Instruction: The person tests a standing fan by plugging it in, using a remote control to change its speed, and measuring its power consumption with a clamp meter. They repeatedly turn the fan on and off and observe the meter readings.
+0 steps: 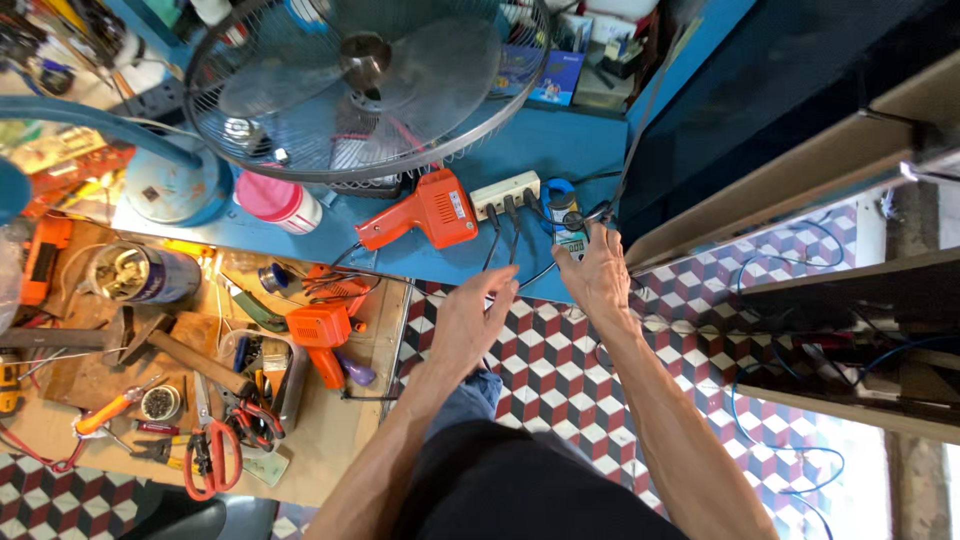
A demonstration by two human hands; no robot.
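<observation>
Both bare forearms stretch forward side by side. The left hand (470, 322) hangs loose, fingers half-curled and empty. The right hand (597, 280) reaches farther, fingers bent in a grip.

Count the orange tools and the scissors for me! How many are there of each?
Orange gun-shaped tools: 2, a soldering gun on the blue bench and a smaller orange tool on the wooden board.
Orange-handled pliers: 1
Red-handled scissors: 1
Total: 4
Neither the left hand nor the right hand touches any of them.
</observation>
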